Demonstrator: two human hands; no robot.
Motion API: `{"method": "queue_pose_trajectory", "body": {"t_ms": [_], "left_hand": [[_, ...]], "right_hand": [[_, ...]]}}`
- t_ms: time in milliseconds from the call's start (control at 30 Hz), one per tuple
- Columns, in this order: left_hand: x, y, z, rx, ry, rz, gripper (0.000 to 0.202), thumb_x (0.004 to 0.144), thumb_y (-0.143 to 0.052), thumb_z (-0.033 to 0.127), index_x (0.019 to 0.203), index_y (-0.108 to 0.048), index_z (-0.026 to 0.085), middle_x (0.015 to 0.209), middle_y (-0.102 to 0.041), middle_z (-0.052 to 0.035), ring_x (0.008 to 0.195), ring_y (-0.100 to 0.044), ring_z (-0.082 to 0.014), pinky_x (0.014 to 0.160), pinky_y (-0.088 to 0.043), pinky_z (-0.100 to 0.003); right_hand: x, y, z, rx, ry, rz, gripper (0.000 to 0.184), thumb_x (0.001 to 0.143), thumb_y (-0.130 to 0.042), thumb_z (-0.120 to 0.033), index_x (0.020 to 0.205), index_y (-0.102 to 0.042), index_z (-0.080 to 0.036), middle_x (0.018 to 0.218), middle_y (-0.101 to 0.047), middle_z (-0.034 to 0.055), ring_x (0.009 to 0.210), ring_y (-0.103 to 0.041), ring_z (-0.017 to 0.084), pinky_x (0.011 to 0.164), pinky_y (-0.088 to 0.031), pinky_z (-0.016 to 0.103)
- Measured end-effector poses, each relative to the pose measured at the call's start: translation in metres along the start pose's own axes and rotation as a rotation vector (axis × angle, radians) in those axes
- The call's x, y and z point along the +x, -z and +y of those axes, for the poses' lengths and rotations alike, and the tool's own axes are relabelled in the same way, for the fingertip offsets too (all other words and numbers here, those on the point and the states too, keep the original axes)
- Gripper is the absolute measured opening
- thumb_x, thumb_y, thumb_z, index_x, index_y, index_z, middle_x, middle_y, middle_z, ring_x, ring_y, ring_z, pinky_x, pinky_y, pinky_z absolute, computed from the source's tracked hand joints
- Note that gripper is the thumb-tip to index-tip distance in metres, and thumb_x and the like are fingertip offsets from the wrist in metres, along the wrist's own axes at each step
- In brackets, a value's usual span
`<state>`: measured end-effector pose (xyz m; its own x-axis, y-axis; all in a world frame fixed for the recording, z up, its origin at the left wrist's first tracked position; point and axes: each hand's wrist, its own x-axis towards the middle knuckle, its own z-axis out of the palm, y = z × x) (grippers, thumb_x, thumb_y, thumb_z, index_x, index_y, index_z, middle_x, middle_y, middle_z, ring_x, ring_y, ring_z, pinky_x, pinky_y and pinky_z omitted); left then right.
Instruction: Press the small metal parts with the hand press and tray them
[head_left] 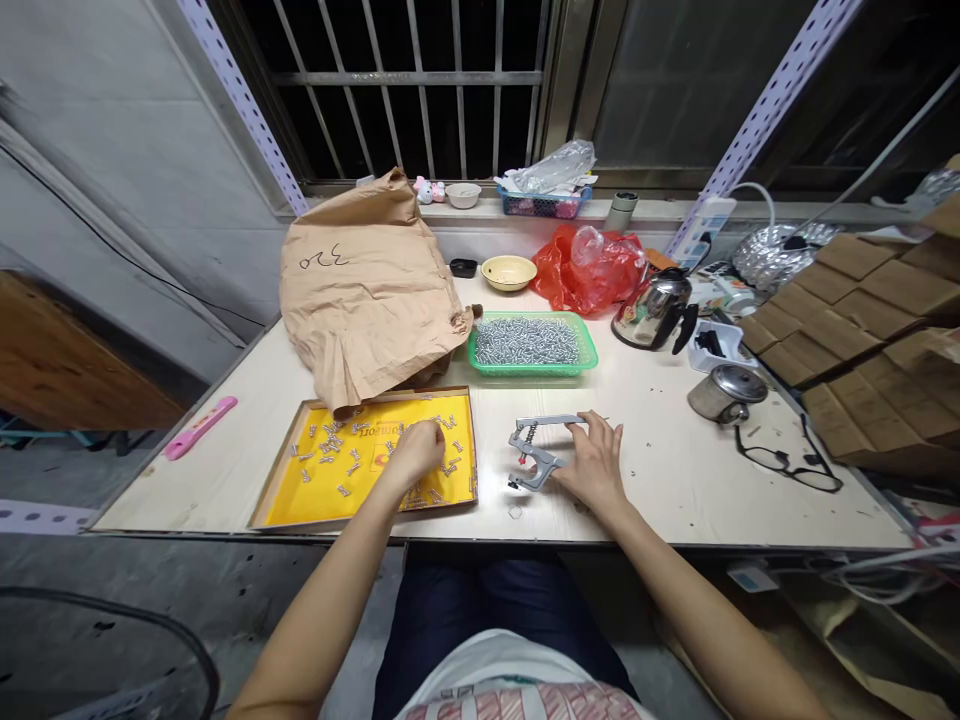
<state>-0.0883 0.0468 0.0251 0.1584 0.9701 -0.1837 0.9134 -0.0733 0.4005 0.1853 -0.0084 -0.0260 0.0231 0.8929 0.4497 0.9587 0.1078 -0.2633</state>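
Observation:
My left hand (pixel 421 452) is over the right part of a shallow tray (pixel 289 488) with a yellow bottom, its fingers curled together. Whatever it may pinch is hidden. Small silvery metal pieces (pixel 330 437) lie scattered and in small clusters in the tray. At the right, my right hand (pixel 596 462) grips grey snap-fastener pliers (pixel 536 462) by their handles, which stand apart, with the jaw end turned left. Behind them, a green plastic basket (pixel 589 358) holds a heap of small silvery metal parts (pixel 527 340).
A large brown paper bag (pixel 367 280) leans over the tray's back edge. A pink cutter (pixel 201 428) lies at the left. To the right stand a kettle (pixel 654 310), a metal cup (pixel 726 393), glasses (pixel 791 462) and stacked cardboard (pixel 885 320). A red plastic bag (pixel 555 275) sits behind.

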Motion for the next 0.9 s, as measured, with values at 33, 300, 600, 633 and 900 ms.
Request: {"method": "queue_pose_trajectory", "body": {"t_ms": [33, 300, 600, 633, 900], "left_hand": [[-0.002, -0.004, 0.000, 0.026, 0.021, 0.008, 0.013, 0.066, -0.047, 0.014, 0.063, -0.059, 0.017, 0.070, -0.063, -0.0080, 0.068, -0.055, -0.0198, 0.057, -0.032, -0.027], [-0.010, -0.022, 0.007, -0.034, -0.015, -0.036, 0.007, 0.064, -0.053, 0.015, 0.058, -0.056, 0.017, 0.067, -0.061, -0.0084, 0.064, -0.054, -0.0186, 0.056, -0.030, -0.026], [-0.037, -0.032, 0.047, -1.258, 0.221, -0.080, 0.027, 0.058, -0.068, 0.037, 0.065, -0.063, 0.012, 0.061, -0.061, -0.0043, 0.049, -0.048, -0.0091, 0.049, -0.033, -0.021], [-0.041, -0.038, 0.053, -1.317, 0.239, -0.083, 0.029, 0.057, -0.070, 0.038, 0.065, -0.064, 0.011, 0.059, -0.060, -0.0039, 0.046, -0.045, -0.0078, 0.047, -0.031, -0.021], [-0.047, -0.055, 0.069, -1.394, 0.247, 0.004, 0.034, 0.055, -0.073, 0.039, 0.069, -0.068, 0.009, 0.062, -0.065, -0.0059, 0.050, -0.047, -0.0088, 0.049, -0.033, -0.021]], "right_hand": [[0.000, 0.001, -0.001, 0.000, 0.002, -0.001, 0.072, 0.064, -0.048, -0.071, 0.104, -0.055, -0.012, 0.119, -0.045, 0.0189, 0.118, -0.035, 0.034, 0.098, -0.016, 0.063], [0.001, 0.004, -0.002, 0.006, -0.005, -0.027, 0.073, 0.062, -0.050, -0.072, 0.103, -0.055, -0.012, 0.119, -0.045, 0.0189, 0.118, -0.035, 0.035, 0.097, -0.016, 0.065], [0.014, 0.012, -0.020, 0.007, 0.046, -0.053, 0.075, 0.063, -0.050, -0.069, 0.113, -0.046, -0.013, 0.134, -0.033, 0.0204, 0.129, -0.021, 0.036, 0.100, -0.007, 0.065], [0.016, 0.012, -0.022, 0.007, 0.053, -0.056, 0.074, 0.064, -0.050, -0.068, 0.114, -0.045, -0.013, 0.135, -0.032, 0.0203, 0.130, -0.019, 0.036, 0.100, -0.007, 0.065], [0.019, 0.012, -0.030, -0.015, 0.036, -0.042, 0.071, 0.068, -0.047, -0.064, 0.116, -0.041, -0.011, 0.139, -0.026, 0.0220, 0.132, -0.013, 0.036, 0.099, -0.006, 0.065]]}}
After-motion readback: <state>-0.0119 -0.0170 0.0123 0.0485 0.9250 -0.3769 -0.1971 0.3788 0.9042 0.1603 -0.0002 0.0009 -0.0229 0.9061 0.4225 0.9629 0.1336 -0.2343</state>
